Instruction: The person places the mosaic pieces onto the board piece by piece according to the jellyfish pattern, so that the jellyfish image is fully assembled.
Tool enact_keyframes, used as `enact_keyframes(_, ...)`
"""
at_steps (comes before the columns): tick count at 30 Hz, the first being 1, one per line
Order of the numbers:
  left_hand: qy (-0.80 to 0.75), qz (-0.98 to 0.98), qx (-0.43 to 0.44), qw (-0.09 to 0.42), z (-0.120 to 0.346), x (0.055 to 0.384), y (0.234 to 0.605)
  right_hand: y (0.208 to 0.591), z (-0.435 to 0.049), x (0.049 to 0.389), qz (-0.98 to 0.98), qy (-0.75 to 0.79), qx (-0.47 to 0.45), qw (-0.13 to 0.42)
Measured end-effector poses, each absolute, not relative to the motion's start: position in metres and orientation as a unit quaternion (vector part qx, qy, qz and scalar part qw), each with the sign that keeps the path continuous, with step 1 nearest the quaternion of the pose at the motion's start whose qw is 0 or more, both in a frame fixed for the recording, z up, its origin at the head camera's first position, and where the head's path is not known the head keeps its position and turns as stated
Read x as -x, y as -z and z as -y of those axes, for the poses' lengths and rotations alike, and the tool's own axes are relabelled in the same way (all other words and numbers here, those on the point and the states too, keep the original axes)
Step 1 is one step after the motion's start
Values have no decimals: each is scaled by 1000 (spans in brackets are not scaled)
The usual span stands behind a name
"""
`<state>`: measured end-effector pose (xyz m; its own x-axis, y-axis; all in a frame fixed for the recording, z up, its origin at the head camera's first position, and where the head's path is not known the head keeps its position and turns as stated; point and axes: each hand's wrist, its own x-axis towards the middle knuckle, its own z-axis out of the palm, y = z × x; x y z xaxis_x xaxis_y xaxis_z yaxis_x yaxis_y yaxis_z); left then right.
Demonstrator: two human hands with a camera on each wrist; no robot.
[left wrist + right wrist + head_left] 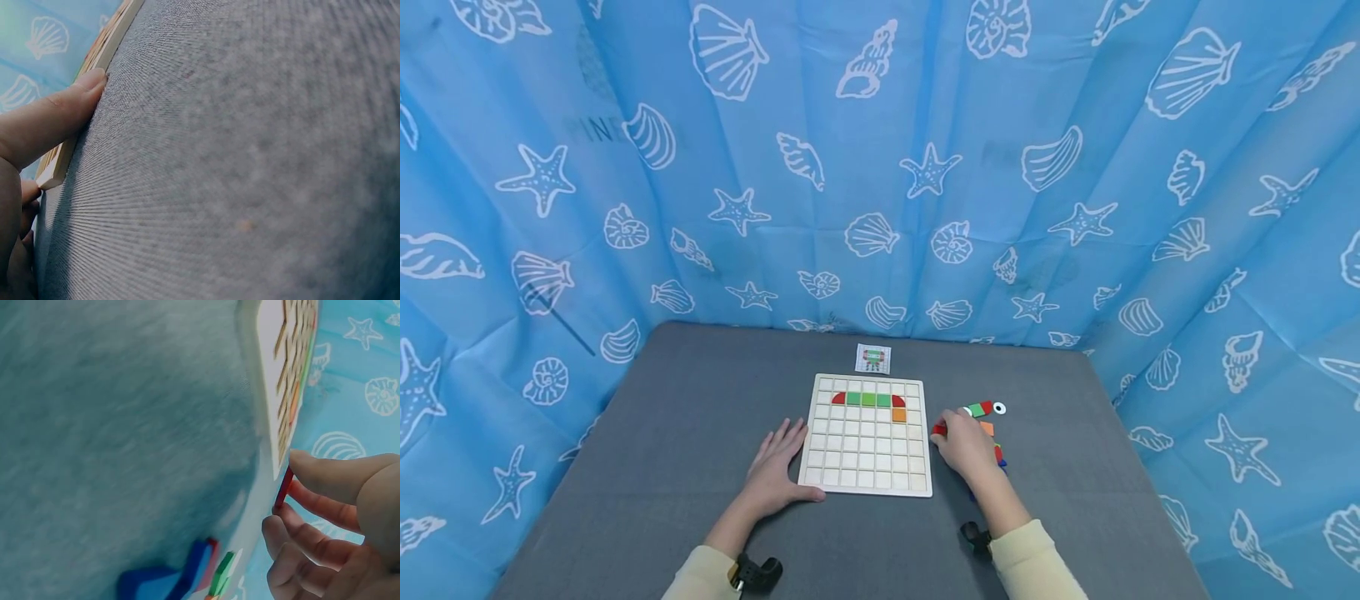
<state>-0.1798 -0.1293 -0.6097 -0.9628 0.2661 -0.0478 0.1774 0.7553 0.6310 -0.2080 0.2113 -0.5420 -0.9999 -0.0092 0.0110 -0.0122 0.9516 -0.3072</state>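
A pale square grid board lies on the grey table. Near its far edge is a row of tiles: a red rounded corner piece, several green squares, and another red piece with an orange square below it. My left hand rests along the board's left side, fingers straight, thumb touching the near-left corner. My right hand pinches a small red tile between thumb and fingers, just off the board's right edge. Its exact shape cannot be told, as it is seen edge-on.
Loose pieces lie around and beyond the right hand: a green tile, a white ring, an orange tile and blue pieces. A small picture card lies behind the board. A blue shell-print curtain hangs behind the table.
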Motion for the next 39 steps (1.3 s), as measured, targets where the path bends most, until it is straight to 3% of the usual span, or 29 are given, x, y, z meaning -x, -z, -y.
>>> enact_keyframes(7,-328,-935,-119,67,129,179,608,533,-198,207,983,-181,-30,20)
enact_keyframes(18,-336,-931,-120,71,131,176,607,539,-172,213,973,-220,-64,-1)
enact_keyframes(39,-331,-933,-126,67,131,178,606,548,-161,220,965,-258,-45,-21)
